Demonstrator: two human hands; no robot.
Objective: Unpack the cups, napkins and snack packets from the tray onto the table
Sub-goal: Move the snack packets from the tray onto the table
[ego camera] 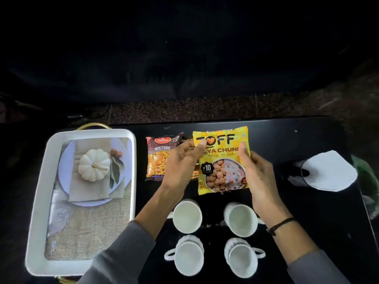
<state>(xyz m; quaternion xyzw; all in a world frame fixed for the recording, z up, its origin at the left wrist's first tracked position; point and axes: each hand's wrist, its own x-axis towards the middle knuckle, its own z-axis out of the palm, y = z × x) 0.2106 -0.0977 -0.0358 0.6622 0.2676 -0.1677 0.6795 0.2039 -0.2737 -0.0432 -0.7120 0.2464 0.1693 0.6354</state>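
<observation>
Both hands hold a yellow soya chunks packet (222,160) over the black table (307,140), right of the tray. My left hand (180,165) pinches its left edge, my right hand (256,171) grips its right edge. A brown mixture packet (158,158) lies flat on the table just left of it, partly behind my left hand. Several white cups (186,216) stand in two rows near the front edge. White napkins (328,173) lie at the far right. The white tray (39,201) at the left holds no loose items that I can see; its bottom shows a printed pumpkin picture.
The tray has gold handles (92,126) at its far and near ends. A dark checked cloth (295,175) lies under the napkins. Speckled stone floor (184,111) runs beyond the table's far edge. A green object (365,173) sits past the right edge.
</observation>
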